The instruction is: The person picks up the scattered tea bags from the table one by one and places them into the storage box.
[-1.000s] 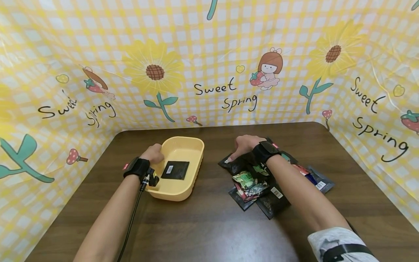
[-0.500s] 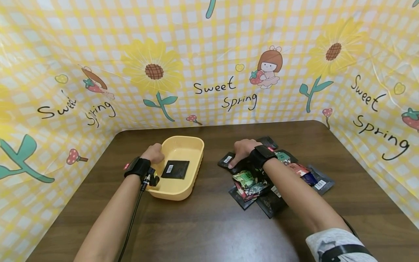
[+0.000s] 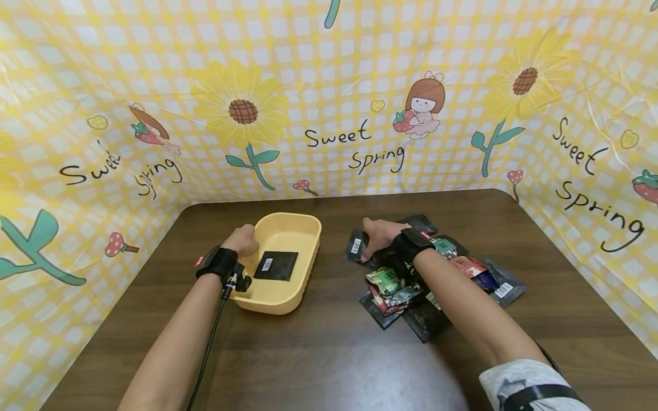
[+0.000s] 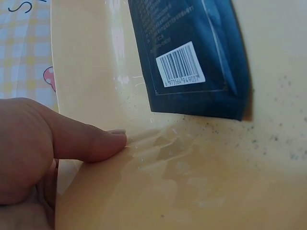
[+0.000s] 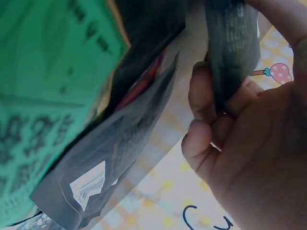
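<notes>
My left hand (image 3: 241, 240) grips the left wall of a yellow plastic tray (image 3: 290, 227). In the left wrist view its thumb (image 4: 93, 143) presses on the inside, with the other fingers outside the wall. A flat black packet (image 3: 280, 267) with a white barcode label lies in the tray. To the right, my right hand (image 3: 381, 233) pinches another black packet (image 3: 353, 249) at the left side of a packet pile. The right wrist view shows this packet (image 5: 232, 50) upright between thumb and fingers.
The pile right of the tray holds several black packets (image 3: 426, 319), a green packet (image 3: 384, 280) and a red and blue one (image 3: 475, 273). A dark wood table (image 3: 308, 359) lies beneath. Yellow checked cloth (image 3: 329, 85) hangs behind and along both sides.
My right hand first shifted slightly left and down at the pile; the barcoded black packet it holds is now tilted up at the left edge. The left hand and tray have stayed put.
</notes>
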Action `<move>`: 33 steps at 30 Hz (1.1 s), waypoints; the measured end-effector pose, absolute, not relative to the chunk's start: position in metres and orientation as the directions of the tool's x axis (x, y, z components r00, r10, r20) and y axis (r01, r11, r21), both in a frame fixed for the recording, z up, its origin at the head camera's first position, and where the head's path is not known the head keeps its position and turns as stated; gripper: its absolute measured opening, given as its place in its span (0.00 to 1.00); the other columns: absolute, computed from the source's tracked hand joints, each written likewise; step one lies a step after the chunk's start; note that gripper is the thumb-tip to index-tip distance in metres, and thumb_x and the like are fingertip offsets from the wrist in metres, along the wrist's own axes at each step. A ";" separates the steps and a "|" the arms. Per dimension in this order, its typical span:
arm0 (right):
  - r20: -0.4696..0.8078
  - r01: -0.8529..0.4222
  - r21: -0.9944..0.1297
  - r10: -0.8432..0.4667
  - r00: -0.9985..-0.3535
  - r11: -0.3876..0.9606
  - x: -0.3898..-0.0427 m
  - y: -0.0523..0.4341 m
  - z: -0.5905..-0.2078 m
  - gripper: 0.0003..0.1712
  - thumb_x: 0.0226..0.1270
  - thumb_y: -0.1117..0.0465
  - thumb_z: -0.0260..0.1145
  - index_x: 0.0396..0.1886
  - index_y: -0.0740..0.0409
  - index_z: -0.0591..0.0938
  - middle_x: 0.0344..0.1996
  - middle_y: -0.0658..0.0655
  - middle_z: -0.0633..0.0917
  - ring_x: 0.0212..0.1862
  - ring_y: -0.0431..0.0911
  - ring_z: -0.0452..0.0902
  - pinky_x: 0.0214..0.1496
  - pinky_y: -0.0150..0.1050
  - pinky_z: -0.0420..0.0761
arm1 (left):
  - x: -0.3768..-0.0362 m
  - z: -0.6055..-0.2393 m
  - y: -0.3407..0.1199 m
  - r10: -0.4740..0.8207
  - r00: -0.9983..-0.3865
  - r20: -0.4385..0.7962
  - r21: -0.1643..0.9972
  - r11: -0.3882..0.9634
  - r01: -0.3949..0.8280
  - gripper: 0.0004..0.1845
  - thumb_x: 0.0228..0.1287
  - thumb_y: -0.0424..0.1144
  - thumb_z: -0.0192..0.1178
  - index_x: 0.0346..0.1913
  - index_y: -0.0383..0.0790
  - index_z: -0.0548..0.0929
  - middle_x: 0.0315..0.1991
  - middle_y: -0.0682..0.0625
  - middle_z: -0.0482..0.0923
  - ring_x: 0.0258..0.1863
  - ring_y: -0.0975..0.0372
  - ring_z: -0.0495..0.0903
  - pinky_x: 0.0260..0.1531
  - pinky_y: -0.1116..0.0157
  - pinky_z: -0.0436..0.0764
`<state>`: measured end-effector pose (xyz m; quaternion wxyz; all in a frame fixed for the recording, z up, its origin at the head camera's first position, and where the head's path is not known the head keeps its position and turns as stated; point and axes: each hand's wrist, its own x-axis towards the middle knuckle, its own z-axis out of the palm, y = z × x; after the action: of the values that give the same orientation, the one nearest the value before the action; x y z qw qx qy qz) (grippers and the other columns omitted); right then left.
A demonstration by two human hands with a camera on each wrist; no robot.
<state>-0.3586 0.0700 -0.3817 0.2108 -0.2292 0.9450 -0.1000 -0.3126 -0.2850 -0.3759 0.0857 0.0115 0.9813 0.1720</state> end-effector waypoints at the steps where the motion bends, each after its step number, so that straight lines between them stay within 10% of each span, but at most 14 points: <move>1: -0.345 -0.406 -0.284 -0.487 -0.802 0.869 -0.360 0.069 -0.382 0.39 0.53 0.45 0.73 0.58 0.55 0.67 0.49 0.57 0.78 0.46 0.50 0.74 0.45 0.42 0.71 | -0.313 -0.376 -0.285 0.052 -0.985 -0.162 0.338 0.941 -0.006 0.12 0.52 0.27 0.46 0.40 0.26 0.71 0.32 0.40 0.71 0.32 0.51 0.72 0.33 0.62 0.70; 7: -0.316 -0.462 -0.317 -0.551 -0.772 0.828 -0.368 0.067 -0.384 0.34 0.55 0.50 0.73 0.58 0.59 0.73 0.47 0.57 0.79 0.43 0.49 0.73 0.45 0.41 0.71 | -0.312 -0.377 -0.286 0.053 -0.983 -0.177 0.352 0.936 -0.013 0.12 0.53 0.26 0.45 0.41 0.26 0.70 0.32 0.40 0.70 0.31 0.51 0.71 0.32 0.62 0.69; 14: -0.306 -0.429 -0.517 -0.627 -0.716 0.741 -0.370 0.075 -0.376 0.43 0.61 0.53 0.68 0.71 0.64 0.61 0.69 0.65 0.65 0.42 0.48 0.79 0.44 0.42 0.81 | -0.310 -0.378 -0.287 0.048 -0.984 -0.173 0.365 0.931 -0.019 0.12 0.53 0.26 0.45 0.41 0.25 0.70 0.32 0.40 0.70 0.31 0.52 0.72 0.32 0.62 0.70; 21: -0.175 -0.433 -0.675 -0.699 -0.693 0.598 -0.373 0.068 -0.350 0.18 0.63 0.55 0.67 0.46 0.61 0.76 0.25 0.54 0.75 0.24 0.44 0.71 0.33 0.38 0.74 | -0.310 -0.378 -0.286 0.057 -0.984 -0.168 0.351 0.936 -0.006 0.11 0.53 0.26 0.45 0.41 0.26 0.70 0.31 0.40 0.69 0.31 0.51 0.70 0.33 0.61 0.69; 33: -0.063 -0.527 -0.693 -0.770 -0.634 0.491 -0.354 -0.011 -0.322 0.15 0.63 0.54 0.67 0.44 0.56 0.78 0.29 0.52 0.80 0.27 0.41 0.75 0.35 0.37 0.77 | -0.314 -0.377 -0.286 0.053 -0.982 -0.180 0.339 0.941 -0.011 0.09 0.53 0.27 0.45 0.39 0.27 0.70 0.29 0.41 0.67 0.29 0.52 0.69 0.31 0.62 0.68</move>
<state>-0.3536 -0.0107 -0.3215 0.1863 -0.3848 0.8432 -0.3259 -0.3144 -0.2861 -0.3773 0.0935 0.0108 0.9806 0.1719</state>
